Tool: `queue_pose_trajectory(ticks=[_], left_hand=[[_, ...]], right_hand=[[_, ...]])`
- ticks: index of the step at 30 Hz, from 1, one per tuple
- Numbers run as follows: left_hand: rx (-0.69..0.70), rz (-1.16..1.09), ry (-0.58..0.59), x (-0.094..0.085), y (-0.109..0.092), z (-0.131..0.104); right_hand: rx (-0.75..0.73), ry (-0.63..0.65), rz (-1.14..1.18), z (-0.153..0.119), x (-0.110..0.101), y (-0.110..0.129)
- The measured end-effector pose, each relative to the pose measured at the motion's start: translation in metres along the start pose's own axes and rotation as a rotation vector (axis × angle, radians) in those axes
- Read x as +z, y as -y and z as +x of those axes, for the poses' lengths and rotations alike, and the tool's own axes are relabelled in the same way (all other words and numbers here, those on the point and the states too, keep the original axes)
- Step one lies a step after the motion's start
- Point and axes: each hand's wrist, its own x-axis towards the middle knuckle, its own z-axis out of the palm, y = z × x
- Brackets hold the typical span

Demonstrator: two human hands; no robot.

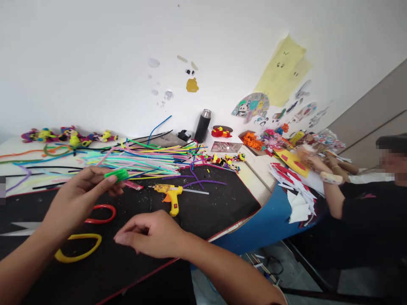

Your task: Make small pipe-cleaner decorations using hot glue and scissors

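- L hand [87, 186] pinching green fuzzy bundle [117, 174] by black mat's [219, 203] far edge
- R hand [152, 235] curled narrow nr. mat's near edge; can't tell if holding
- Yellow plastic glue gun [173, 195] on mat, label unreadable
- Scissors [79, 245], red & yellow loops, part-hidden by L arm
- Pipe cleaners [140, 161] piled beyond mat, multicol.

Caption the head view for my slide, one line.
Left hand holds a green piece above a black mat, the right hand near a yellow glue gun.
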Motion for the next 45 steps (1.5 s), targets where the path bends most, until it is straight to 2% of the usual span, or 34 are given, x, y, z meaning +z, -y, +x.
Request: queue_pose_trajectory(ticks=[6, 11, 17, 22, 28, 33, 40, 45], left_hand=[[-0.047, -0.011, -0.033, -0.001, 0.004, 0.003], [-0.076, -0.039, -0.043, 0.000, 0.004, 0.004], [-0.007, -0.131, 0.009, 0.002, 0.004, 0.004], [0.014, -0.156, 0.059, 0.005, 0.004, 0.002], [-0.018, -0.290, 0.026, 0.008, 0.008, 0.003], [-0.030, -0.321, 0.041, 0.011, 0.014, 0.002], [-0.039, -0.280, 0.089, 0.014, 0.019, 0.000], [-0.002, -0.235, 0.128, 0.014, 0.019, 0.000]], right_hand=[[-0.103, -0.233, -0.109, 0.031, -0.008, -0.003], [-0.130, -0.271, -0.100, 0.048, -0.014, 0.001], [-0.165, -0.266, 0.122, 0.066, -0.022, 0.003], [-0.191, -0.320, 0.272, 0.088, -0.032, 0.011], [-0.223, -0.460, 0.434, 0.106, -0.035, 0.009], [-0.183, -0.357, 0.439, 0.102, -0.031, -0.006], [-0.169, -0.246, 0.437, 0.097, -0.026, -0.008], [-0.181, -0.282, 0.379, 0.098, -0.029, -0.009]])
